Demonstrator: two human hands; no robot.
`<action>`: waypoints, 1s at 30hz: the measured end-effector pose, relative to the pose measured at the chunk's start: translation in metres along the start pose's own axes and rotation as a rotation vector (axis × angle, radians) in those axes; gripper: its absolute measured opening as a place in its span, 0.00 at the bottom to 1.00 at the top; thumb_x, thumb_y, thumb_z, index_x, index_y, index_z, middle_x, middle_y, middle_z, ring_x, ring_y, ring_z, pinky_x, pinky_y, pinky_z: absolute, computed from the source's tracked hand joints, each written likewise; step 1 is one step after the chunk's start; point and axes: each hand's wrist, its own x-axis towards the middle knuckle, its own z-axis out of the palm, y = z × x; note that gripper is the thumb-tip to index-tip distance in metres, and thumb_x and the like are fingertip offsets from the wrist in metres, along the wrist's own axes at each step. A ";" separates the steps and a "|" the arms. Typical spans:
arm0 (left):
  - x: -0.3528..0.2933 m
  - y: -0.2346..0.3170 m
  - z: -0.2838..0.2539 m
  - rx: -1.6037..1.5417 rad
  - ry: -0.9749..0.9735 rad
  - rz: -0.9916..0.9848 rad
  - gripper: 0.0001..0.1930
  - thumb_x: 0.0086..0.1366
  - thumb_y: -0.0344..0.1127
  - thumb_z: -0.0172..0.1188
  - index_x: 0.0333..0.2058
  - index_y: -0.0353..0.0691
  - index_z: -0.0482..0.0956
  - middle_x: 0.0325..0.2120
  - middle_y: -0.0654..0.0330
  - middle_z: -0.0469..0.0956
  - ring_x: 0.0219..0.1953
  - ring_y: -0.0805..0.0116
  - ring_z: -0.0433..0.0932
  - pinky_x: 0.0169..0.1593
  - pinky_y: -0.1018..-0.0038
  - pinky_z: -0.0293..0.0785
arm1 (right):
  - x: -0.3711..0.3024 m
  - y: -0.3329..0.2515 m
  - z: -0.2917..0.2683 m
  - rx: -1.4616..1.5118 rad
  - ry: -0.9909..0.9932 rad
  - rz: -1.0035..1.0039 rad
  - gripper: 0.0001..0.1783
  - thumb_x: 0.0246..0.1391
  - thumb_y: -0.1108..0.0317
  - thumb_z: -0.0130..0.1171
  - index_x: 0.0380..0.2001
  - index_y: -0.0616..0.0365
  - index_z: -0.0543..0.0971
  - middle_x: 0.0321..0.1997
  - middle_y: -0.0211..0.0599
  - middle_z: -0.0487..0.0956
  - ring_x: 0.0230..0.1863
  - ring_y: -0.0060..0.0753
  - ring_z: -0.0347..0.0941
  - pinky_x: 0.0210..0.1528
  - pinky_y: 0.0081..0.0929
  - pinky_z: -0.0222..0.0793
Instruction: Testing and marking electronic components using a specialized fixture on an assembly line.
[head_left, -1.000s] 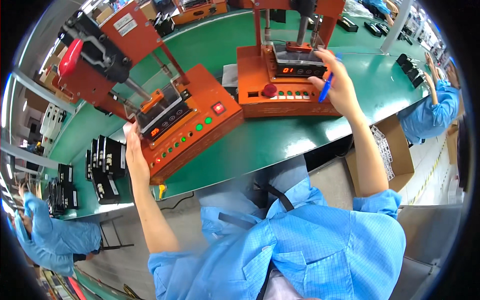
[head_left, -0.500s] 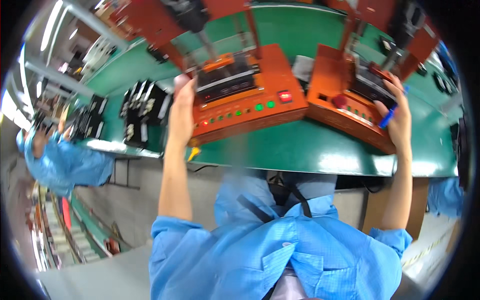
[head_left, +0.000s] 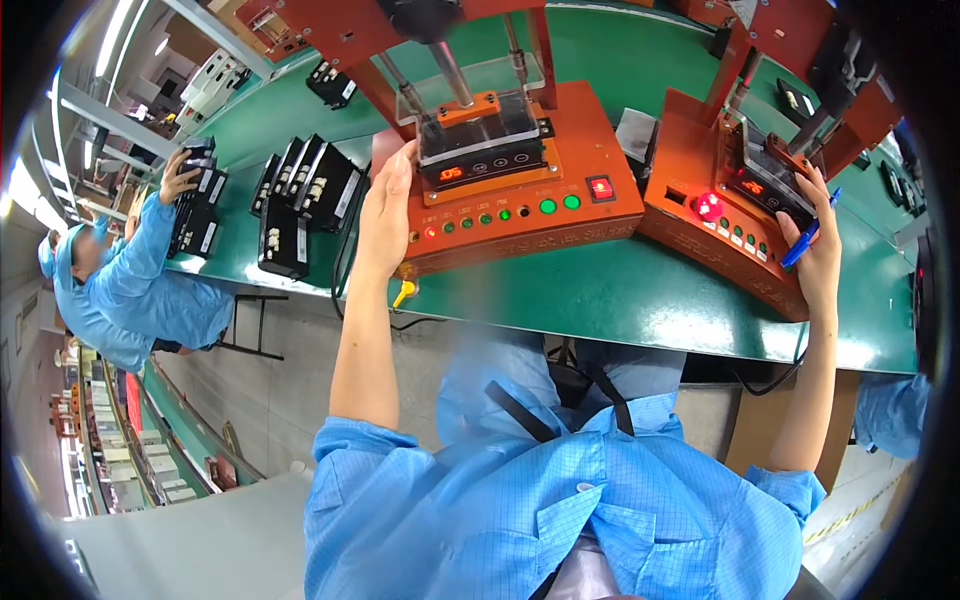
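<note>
Two orange test fixtures stand side by side on the bench. In the left fixture [head_left: 590,140] lies a black module [head_left: 490,165] with a lit red display, under a clear plate and metal rods. My left hand [head_left: 388,215] rests along this fixture's left side, fingers stretched out and holding nothing. The right fixture [head_left: 672,165] bears another black module [head_left: 762,190] with a lit display. My right hand [head_left: 818,235] has a blue pen [head_left: 812,230] tucked in it, its fingertips and thumb at that module's right end. A round red button [head_left: 709,206] glows on the right fixture.
Several black modules [head_left: 315,185] lie stacked left of the fixtures on the green bench [head_left: 560,300]. A yellow-ended connector [head_left: 404,292] and a black cable hang near the front edge. At the far left, a person in blue [head_left: 130,290] reaches to another module stack [head_left: 200,215].
The red button on the right fixture has lit up, and both displays now show clearly. The person at the left has raised an arm to the stack. My hands stay beside the fixtures.
</note>
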 end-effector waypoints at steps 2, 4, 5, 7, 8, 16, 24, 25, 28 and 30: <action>-0.001 -0.002 -0.002 0.173 -0.063 0.097 0.29 0.77 0.49 0.39 0.63 0.28 0.64 0.62 0.50 0.67 0.66 0.60 0.63 0.70 0.66 0.52 | -0.006 -0.008 -0.010 -0.015 0.002 0.032 0.27 0.53 0.76 0.62 0.58 0.61 0.71 0.68 0.45 0.66 0.70 0.43 0.60 0.70 0.35 0.55; -0.003 -0.014 -0.005 0.069 -0.089 0.144 0.29 0.76 0.49 0.38 0.63 0.29 0.64 0.62 0.51 0.67 0.65 0.61 0.63 0.69 0.66 0.53 | -0.006 -0.023 -0.012 -0.188 0.005 -0.048 0.26 0.48 0.76 0.66 0.53 0.60 0.74 0.64 0.47 0.69 0.68 0.48 0.63 0.68 0.38 0.57; -0.008 -0.016 -0.014 0.041 -0.074 0.129 0.29 0.76 0.48 0.38 0.63 0.29 0.64 0.62 0.51 0.67 0.65 0.61 0.64 0.69 0.66 0.53 | -0.002 -0.027 -0.011 -0.165 -0.004 -0.088 0.27 0.46 0.74 0.68 0.52 0.59 0.74 0.63 0.48 0.70 0.67 0.51 0.63 0.68 0.40 0.58; -0.014 -0.023 -0.021 -0.013 -0.065 0.101 0.28 0.76 0.48 0.37 0.64 0.31 0.63 0.62 0.53 0.67 0.64 0.62 0.64 0.69 0.66 0.54 | -0.005 -0.019 -0.004 -0.136 -0.012 -0.053 0.30 0.45 0.68 0.71 0.54 0.57 0.74 0.65 0.47 0.69 0.69 0.52 0.61 0.69 0.42 0.57; -0.016 -0.024 -0.024 -0.022 -0.058 0.072 0.28 0.76 0.47 0.37 0.64 0.31 0.63 0.62 0.53 0.67 0.64 0.62 0.64 0.68 0.66 0.54 | -0.006 -0.014 -0.002 -0.071 -0.021 -0.055 0.31 0.45 0.67 0.72 0.54 0.57 0.74 0.66 0.47 0.68 0.71 0.51 0.59 0.70 0.41 0.56; -0.002 -0.011 -0.008 -0.004 -0.083 0.029 0.29 0.77 0.47 0.33 0.63 0.29 0.63 0.60 0.52 0.68 0.62 0.61 0.66 0.66 0.68 0.57 | -0.007 -0.017 -0.013 -0.123 -0.024 0.031 0.30 0.46 0.65 0.71 0.54 0.55 0.75 0.68 0.43 0.66 0.71 0.50 0.57 0.69 0.41 0.58; -0.007 -0.012 -0.012 -0.057 -0.088 -0.009 0.27 0.76 0.47 0.37 0.64 0.33 0.65 0.59 0.57 0.69 0.60 0.65 0.67 0.64 0.69 0.60 | -0.008 -0.019 -0.011 -0.090 -0.038 0.037 0.30 0.47 0.64 0.71 0.55 0.54 0.74 0.69 0.44 0.65 0.71 0.50 0.58 0.69 0.41 0.58; -0.008 -0.009 -0.011 -0.023 -0.079 0.005 0.27 0.76 0.47 0.36 0.64 0.33 0.65 0.59 0.56 0.69 0.61 0.64 0.66 0.65 0.68 0.59 | -0.008 -0.020 -0.011 -0.095 -0.037 0.038 0.30 0.47 0.64 0.71 0.55 0.54 0.74 0.69 0.44 0.65 0.71 0.49 0.58 0.69 0.40 0.58; -0.010 -0.003 -0.008 -0.037 -0.068 0.000 0.28 0.76 0.48 0.36 0.64 0.32 0.63 0.60 0.54 0.68 0.62 0.63 0.66 0.67 0.67 0.57 | -0.006 -0.018 -0.009 -0.080 -0.044 0.015 0.30 0.47 0.65 0.71 0.54 0.55 0.75 0.68 0.45 0.66 0.71 0.49 0.58 0.70 0.39 0.57; -0.010 -0.010 -0.007 -0.147 -0.087 -0.031 0.30 0.76 0.49 0.37 0.65 0.29 0.60 0.62 0.52 0.66 0.63 0.61 0.65 0.67 0.67 0.56 | -0.009 -0.014 -0.011 -0.060 -0.019 -0.019 0.30 0.46 0.68 0.72 0.54 0.57 0.74 0.67 0.48 0.67 0.72 0.48 0.58 0.71 0.38 0.55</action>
